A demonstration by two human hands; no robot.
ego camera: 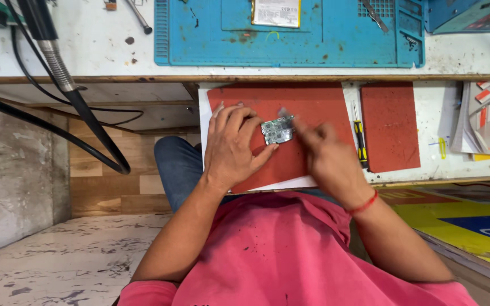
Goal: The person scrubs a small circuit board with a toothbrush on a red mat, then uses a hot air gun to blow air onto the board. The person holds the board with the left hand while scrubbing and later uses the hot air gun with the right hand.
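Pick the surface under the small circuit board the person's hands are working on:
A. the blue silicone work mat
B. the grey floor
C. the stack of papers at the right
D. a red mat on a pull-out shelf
D: the small circuit board lies on the larger red mat, pinned by the left hand, with the right hand blurred beside it.

Small circuit board (277, 130), hard and green, dotted with shiny metal bits. Under it a red mat (313, 107), matt and a bit rough, like rubber. Right of it a second red mat (390, 124), same dull look. Between them a screwdriver (360, 141) with a smooth black and yellow plastic handle. Farther off, a blue mat (336, 34), rubbery, stained. White tabletop (86, 45), scuffed and spotted. Pink cloth shirt (290, 255), soft. Far left, a bendy ribbed metal hose (58, 62).
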